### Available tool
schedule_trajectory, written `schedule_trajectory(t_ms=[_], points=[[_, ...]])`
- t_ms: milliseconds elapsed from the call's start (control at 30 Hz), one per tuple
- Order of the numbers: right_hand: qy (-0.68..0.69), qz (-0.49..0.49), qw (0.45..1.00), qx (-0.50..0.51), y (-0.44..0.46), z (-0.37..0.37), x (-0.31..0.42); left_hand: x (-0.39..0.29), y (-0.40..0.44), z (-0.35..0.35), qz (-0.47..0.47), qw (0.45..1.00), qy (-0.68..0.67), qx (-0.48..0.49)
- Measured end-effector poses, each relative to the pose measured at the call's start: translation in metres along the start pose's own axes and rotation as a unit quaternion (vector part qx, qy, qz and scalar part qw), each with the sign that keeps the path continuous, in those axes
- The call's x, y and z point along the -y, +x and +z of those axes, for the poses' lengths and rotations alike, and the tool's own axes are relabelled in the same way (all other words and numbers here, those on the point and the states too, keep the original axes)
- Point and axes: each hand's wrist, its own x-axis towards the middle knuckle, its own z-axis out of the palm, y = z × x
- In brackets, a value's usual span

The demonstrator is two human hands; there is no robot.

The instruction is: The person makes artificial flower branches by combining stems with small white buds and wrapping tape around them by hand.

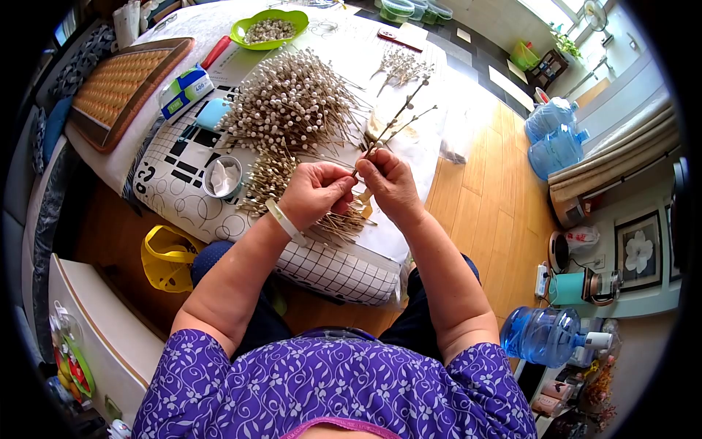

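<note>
Above the table's near edge, my right hand is closed around a dark branched twig with small buds along it. The twig points up and away to the right. My left hand, with a pale bangle on the wrist, pinches at the twig's lower end, close to my right fingertips. Just beyond my hands lies a large heap of thin stems with round whitish tips. A smaller bundle of stems lies beside and partly under my left hand. Several pale-tipped sprigs rest farther back.
A green bowl of small whitish pieces stands at the back. On the left are a small cup, a tissue pack and a brown woven mat. A yellow bag is below the table; water jugs stand right.
</note>
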Motion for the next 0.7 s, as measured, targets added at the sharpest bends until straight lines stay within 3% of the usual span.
schedule_trajectory(t_ms=[100, 167, 300, 400, 567, 700], points=[[-0.008, -0.017, 1.000, 0.013, -0.002, 0.000, 0.011, 0.000, -0.001, 0.001, 0.002, 1.000, 0.012, -0.004], [-0.002, 0.032, 0.999, 0.042, -0.003, -0.006, 0.027, 0.001, -0.001, 0.001, -0.007, 0.999, -0.033, -0.003], [0.170, 0.101, 0.975, 0.100, -0.014, -0.029, 0.031, 0.002, -0.003, -0.001, -0.030, 0.999, -0.038, 0.005], [0.198, 0.057, 0.966, 0.156, -0.025, -0.031, 0.035, 0.002, -0.007, -0.001, -0.030, 0.995, -0.088, 0.030], [0.170, 0.061, 0.974, 0.136, -0.042, -0.032, 0.033, 0.008, -0.012, 0.003, -0.015, 0.993, -0.108, 0.037], [0.039, 0.015, 0.993, 0.108, -0.047, -0.026, 0.036, 0.004, -0.019, 0.009, -0.020, 0.993, -0.107, 0.049]])
